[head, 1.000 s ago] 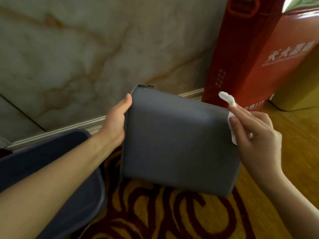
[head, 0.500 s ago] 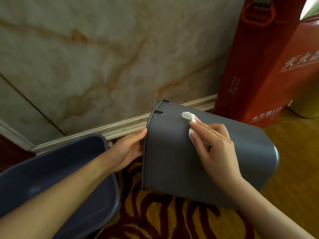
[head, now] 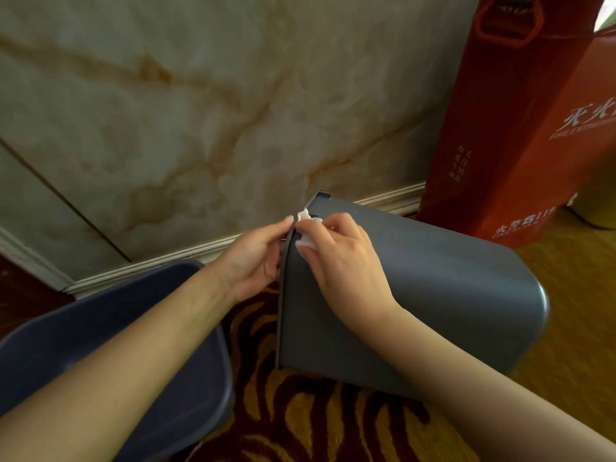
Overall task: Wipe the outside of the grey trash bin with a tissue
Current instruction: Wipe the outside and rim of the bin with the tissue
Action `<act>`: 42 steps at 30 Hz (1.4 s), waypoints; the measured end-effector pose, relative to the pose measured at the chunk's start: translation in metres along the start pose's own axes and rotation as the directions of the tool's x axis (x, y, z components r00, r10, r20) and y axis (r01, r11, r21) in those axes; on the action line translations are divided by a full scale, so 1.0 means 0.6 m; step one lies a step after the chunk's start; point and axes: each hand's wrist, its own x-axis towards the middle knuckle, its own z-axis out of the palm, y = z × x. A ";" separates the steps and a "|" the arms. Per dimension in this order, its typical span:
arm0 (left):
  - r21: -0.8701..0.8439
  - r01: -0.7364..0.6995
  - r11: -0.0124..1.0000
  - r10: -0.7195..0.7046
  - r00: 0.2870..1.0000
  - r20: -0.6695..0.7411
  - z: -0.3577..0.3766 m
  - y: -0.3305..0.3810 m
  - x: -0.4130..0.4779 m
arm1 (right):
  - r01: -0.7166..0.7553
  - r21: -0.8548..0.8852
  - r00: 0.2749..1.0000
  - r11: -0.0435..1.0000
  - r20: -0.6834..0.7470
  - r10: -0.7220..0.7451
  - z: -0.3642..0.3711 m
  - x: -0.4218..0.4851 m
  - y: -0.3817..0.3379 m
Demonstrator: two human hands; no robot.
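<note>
The grey trash bin (head: 433, 295) lies tipped on its side above a patterned rug, its open rim facing left and its base to the right. My left hand (head: 256, 258) grips the rim at its upper left edge, fingers hidden inside the opening. My right hand (head: 340, 261) presses a crumpled white tissue (head: 305, 228) against the bin's outer wall right by the rim; the fingers curl round the tissue and cover most of it.
A dark blue bin (head: 150, 355) stands at the lower left, under my left forearm. A tall red fire-extinguisher box (head: 520, 128) stands against the marble wall (head: 200, 111) at the right. A white skirting board (head: 150, 265) runs along the wall's foot. Wooden floor shows at the right.
My right hand slid the tissue leftwards across the bin's side, from its right end to the rim. My left hand shifted up along the rim, and the bin turned with its base further right.
</note>
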 end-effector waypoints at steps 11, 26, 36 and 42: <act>-0.039 0.039 0.998 -0.037 0.998 0.043 -0.007 0.001 0.003 | 0.019 0.057 0.994 0.998 -0.110 -0.012 0.029 -0.040 -0.015; 0.003 0.102 0.995 -0.102 0.995 0.021 -0.011 0.005 0.009 | 0.119 0.160 0.975 0.980 -0.206 -0.085 0.012 -0.075 0.008; -0.117 0.150 0.982 -0.146 0.988 0.043 -0.006 0.005 0.003 | 0.428 -0.025 0.902 0.904 0.077 -0.425 0.035 -0.092 0.002; -0.080 0.154 0.985 -0.148 0.986 0.075 -0.010 0.008 0.007 | 0.281 0.114 0.957 0.953 -0.100 -0.271 0.004 -0.057 0.015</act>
